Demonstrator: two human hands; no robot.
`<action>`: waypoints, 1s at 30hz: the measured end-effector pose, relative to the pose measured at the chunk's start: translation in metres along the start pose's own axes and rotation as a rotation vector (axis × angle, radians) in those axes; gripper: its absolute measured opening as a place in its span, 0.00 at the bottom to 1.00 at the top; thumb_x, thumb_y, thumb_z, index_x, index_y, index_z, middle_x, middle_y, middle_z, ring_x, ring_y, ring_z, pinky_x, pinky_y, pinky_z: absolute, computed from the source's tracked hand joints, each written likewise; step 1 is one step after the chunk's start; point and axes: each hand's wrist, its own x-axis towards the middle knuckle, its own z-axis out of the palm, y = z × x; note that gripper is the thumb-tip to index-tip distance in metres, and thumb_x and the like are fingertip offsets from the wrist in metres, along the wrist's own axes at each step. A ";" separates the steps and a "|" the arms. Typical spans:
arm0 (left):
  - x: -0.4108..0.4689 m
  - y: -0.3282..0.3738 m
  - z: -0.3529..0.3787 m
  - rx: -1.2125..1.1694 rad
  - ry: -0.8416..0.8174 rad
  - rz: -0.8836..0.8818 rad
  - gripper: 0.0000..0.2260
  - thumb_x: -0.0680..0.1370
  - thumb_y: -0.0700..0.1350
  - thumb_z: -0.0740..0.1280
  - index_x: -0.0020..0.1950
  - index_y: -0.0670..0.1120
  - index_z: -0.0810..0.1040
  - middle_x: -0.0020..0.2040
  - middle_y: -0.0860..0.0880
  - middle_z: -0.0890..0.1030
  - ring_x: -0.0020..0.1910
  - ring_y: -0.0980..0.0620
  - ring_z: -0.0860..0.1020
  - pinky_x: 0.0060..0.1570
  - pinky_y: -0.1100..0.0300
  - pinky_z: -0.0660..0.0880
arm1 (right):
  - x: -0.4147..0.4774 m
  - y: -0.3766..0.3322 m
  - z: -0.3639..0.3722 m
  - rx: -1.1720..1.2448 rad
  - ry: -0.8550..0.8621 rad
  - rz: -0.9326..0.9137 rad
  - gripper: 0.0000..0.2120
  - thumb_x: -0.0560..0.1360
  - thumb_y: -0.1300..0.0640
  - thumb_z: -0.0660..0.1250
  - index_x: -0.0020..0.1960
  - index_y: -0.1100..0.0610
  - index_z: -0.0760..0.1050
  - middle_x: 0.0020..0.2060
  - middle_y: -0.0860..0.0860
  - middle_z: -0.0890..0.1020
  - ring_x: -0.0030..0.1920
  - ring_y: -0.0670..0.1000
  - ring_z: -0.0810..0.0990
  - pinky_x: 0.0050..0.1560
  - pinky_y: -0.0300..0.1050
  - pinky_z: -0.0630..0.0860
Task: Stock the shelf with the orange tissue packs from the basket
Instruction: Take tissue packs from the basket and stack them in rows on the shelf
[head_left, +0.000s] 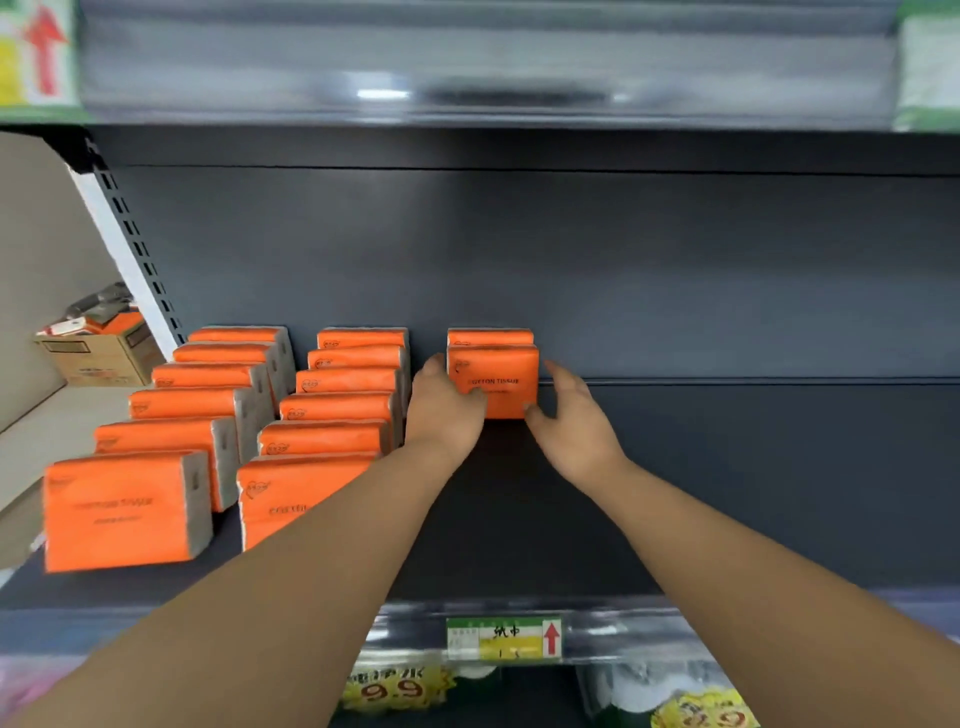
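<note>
One glossy rectangular orange pack, left fingers clamped on it, right fingers apart.

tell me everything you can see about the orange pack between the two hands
The front tissue pack is a bright orange, soft-looking wrapped block with dark print reading COTTON TISSUE. It stands upright, face forward, on the dark shelf, with a second pack directly behind it. The left hand grips its left edge, thumb on the face; the right hand touches its lower right corner with the thumb, fingers spread.
</note>
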 end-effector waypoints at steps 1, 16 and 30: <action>-0.006 -0.001 -0.001 0.031 -0.015 0.047 0.18 0.76 0.39 0.63 0.66 0.44 0.70 0.60 0.49 0.74 0.58 0.51 0.74 0.51 0.63 0.68 | -0.007 0.000 0.001 -0.065 0.003 -0.019 0.27 0.79 0.57 0.61 0.76 0.52 0.57 0.76 0.52 0.59 0.75 0.51 0.59 0.69 0.39 0.57; -0.132 -0.033 -0.045 0.726 -0.058 0.505 0.29 0.79 0.52 0.59 0.78 0.48 0.55 0.78 0.47 0.54 0.78 0.48 0.47 0.76 0.48 0.45 | -0.134 -0.017 0.004 -0.656 -0.071 -0.063 0.33 0.79 0.41 0.53 0.78 0.49 0.44 0.78 0.50 0.43 0.78 0.52 0.40 0.76 0.58 0.45; -0.264 -0.120 -0.081 0.814 -0.169 0.454 0.30 0.77 0.52 0.61 0.76 0.44 0.59 0.77 0.42 0.58 0.77 0.42 0.51 0.75 0.44 0.48 | -0.263 -0.016 0.044 -0.622 -0.223 -0.125 0.35 0.78 0.41 0.54 0.78 0.50 0.43 0.78 0.51 0.42 0.78 0.52 0.40 0.76 0.56 0.42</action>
